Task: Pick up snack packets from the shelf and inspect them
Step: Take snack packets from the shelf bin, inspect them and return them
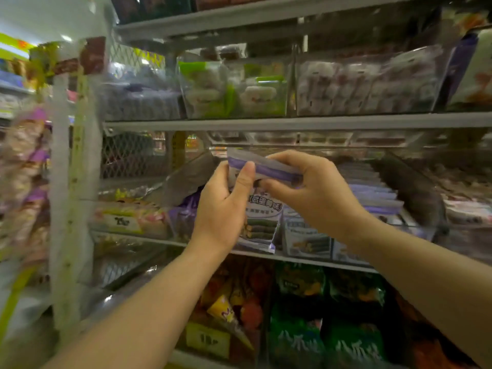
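I hold one snack packet (262,222) upright in both hands, lifted off and in front of the middle shelf (300,258), its printed face turned towards me: white and purple, with dark rolled snacks pictured low on it. My left grip (223,206) is curled round the packet's left edge, the thumb (245,179) laid up across the purple band near the top. My right grip (311,193) pinches the top right corner, fingers (279,157) over the upper edge and the thumb pressed on the front just below the band. Both forearms reach up from the bottom of the view. Just behind and to the right of the packet, more packets of the same kind (306,237) stand in a clear bin on that shelf, and further right a row of purple packets (372,193) leans back in a stack. To the left lies a pale packet with a yellow price label (125,222), and behind it is wire mesh (127,155). On the upper shelf (346,121) clear bins hold green packets (231,94) and pale pink ones (367,86). Below, green bags (298,342) with white lettering stand beside orange and red bags, with a yellow price tag (207,339) in front; the edges of the view are blurred
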